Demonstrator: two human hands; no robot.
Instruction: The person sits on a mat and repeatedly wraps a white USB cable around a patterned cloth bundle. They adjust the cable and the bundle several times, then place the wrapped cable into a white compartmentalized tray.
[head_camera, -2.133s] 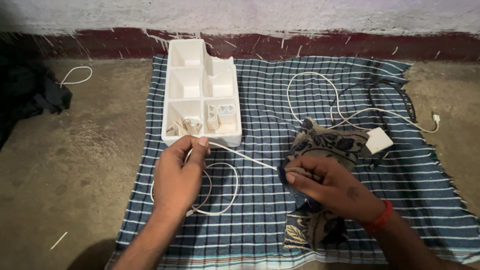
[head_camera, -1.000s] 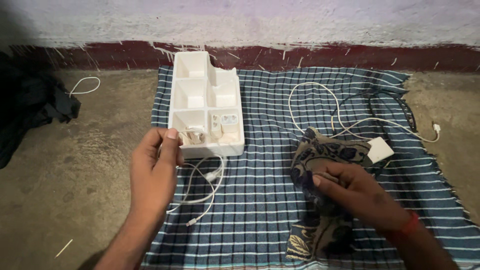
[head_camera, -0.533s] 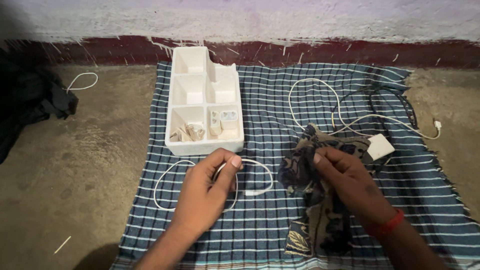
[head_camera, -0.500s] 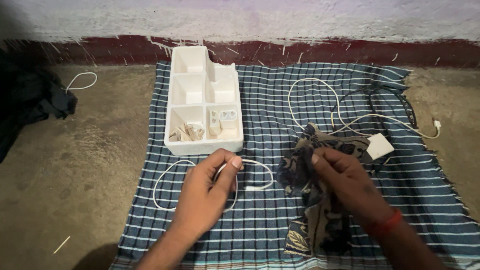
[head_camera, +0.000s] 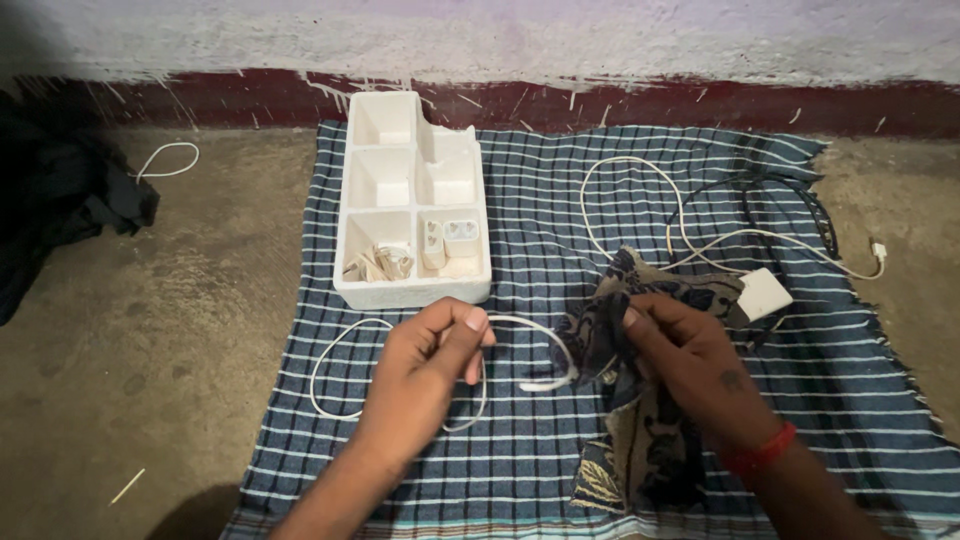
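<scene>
Black cloth heap (head_camera: 60, 205), far left of the grip, on bare concrete floor (head_camera: 180, 330), with 1 small white cable loop (head_camera: 165, 160) beside it. Blue checked cloth (head_camera: 520, 450), spread flat beneath both hands. White foam tray (head_camera: 412, 290), just beyond the left grip, with several compartments; the nearest ones hold pale bundled cord and 2 small white plug adapters (head_camera: 448, 240), the far ones look bare. White cable (head_camera: 345, 330), the item in hand: 1 loop lies on the checked cloth left of the grip, the strand passes through the fingers, and its plug end (head_camera: 545, 383) rests on the cloth right of the grip, between the 2 hands. Left hand (head_camera: 425, 375): thumb and fingers pressed together, pinching the cable mid-length. Handling, as judged: light, thin, limp, smooth-skinned, likely to slip and to spring open from a coil; best taken where the loops cross, or just behind the plug. Right hand (head_camera: 690, 365), right of the cable end: fingertips closed on a fold of dark patterned cloth (head_camera: 640, 450), soft and floppy, bunched upward at the pinch. White charger block (head_camera: 765, 295), just beyond that hand, touching the patterned cloth. White and black cables (head_camera: 700, 215), tangled loosely beyond it toward the wall.
</scene>
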